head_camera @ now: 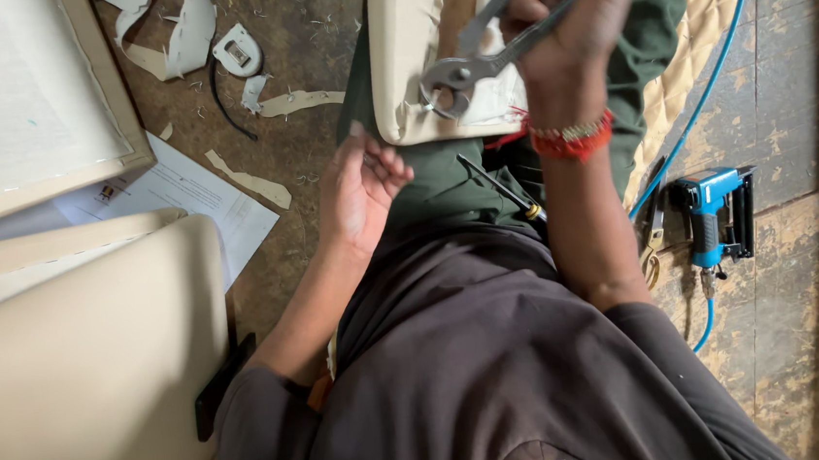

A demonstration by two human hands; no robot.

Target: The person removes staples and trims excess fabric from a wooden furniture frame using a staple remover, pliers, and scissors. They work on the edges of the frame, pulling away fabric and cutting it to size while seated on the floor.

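Right hand grips the steel pincers' handles at top centre, jaws biting the cream upholstered panel's edge; rigid, weighty, best held far back; left hand hovers open, empty below, blue pneumatic stapler right

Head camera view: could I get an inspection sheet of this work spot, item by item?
Surface: worn brown floor, scuffed, with tiles at the right.
Job's things: cream padded panel across the person's lap; metal pincers with jaws at the panel's edge.
Clutter: fabric scraps, tape measure, paper sheet, scissors, a thin dark tool on the lap.
Grippers: right hand grips the pincers' handles; left hand is open, holding nothing, beside the panel.
Cables: blue hose running to a blue staple gun.
Surroundings: framed canvas and large cream panels at the left.
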